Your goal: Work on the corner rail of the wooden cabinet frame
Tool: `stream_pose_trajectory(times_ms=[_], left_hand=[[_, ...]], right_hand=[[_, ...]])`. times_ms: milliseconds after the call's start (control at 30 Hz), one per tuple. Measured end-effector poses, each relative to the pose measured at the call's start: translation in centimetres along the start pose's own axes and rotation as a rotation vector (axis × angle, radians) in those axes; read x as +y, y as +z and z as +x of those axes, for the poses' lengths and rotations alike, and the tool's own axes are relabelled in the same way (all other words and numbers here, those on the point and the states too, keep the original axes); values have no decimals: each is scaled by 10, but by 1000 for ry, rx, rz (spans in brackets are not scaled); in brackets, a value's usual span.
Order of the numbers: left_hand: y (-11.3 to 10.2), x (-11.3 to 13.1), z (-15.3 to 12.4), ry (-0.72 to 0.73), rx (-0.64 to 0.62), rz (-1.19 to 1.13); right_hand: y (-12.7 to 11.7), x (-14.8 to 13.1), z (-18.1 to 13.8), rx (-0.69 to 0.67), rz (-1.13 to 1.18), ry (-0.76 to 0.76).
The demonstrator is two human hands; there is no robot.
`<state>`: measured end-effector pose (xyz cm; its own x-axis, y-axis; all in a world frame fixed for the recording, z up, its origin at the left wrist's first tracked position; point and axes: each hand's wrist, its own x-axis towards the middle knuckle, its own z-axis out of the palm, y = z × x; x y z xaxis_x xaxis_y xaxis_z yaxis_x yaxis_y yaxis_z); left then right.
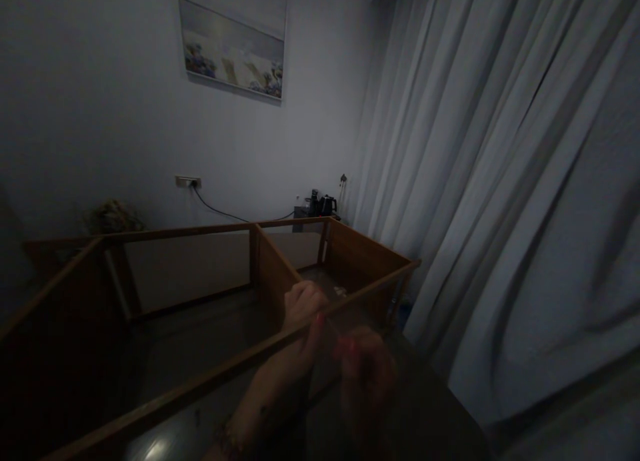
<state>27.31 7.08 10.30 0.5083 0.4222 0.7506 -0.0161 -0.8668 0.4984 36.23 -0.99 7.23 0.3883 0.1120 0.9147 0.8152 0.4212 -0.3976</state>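
A brown wooden cabinet frame (210, 381) lies open-side up in a dim room, with a divider panel (273, 274) across its middle. My left hand (301, 312) curls its fingers around the near rail where the divider meets it. My right hand (367, 375) is just to the right and nearer, blurred and dark, with its fingers bent toward the left hand. A thin pale sliver (331, 326) shows between the two hands; what it is cannot be made out. Red nails show on both hands, and a bracelet (227, 441) is on my left wrist.
Long grey curtains (500, 181) hang along the right, close to the frame's end panel (365, 257). A picture (234, 37) hangs on the back wall above a socket with a black cable (189, 181). A dark kettle (327, 205) stands in the far corner.
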Motion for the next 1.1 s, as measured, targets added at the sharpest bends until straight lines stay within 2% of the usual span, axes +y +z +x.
stream_pose_trajectory(times_ms=[100, 233, 300, 433, 567, 667, 767, 900, 1100], left_hand=[[-6, 11, -1, 2, 18, 17], [-1, 5, -4, 1, 21, -10], [7, -4, -4, 7, 52, -5], [26, -22, -1, -16, 202, 17], [30, -33, 0, 2, 192, 58], [27, -38, -1, 46, 154, 80], [26, -44, 0, 96, 177, 90], [29, -49, 0, 110, 187, 83], [26, -45, -1, 109, 176, -25]], right_hand=[[3, 1, 5, -7, 19, -24], [4, 4, 9, 0, -38, -69], [3, 4, 14, -5, -46, -175], [1, 2, 30, -61, -39, -401], [-1, 5, 40, -117, -62, -504], [-1, 10, 36, -118, -51, -513], [-2, 17, 24, -111, -6, -477], [-9, 23, 14, -169, 61, -396], [-22, 25, 23, -262, 40, -464]])
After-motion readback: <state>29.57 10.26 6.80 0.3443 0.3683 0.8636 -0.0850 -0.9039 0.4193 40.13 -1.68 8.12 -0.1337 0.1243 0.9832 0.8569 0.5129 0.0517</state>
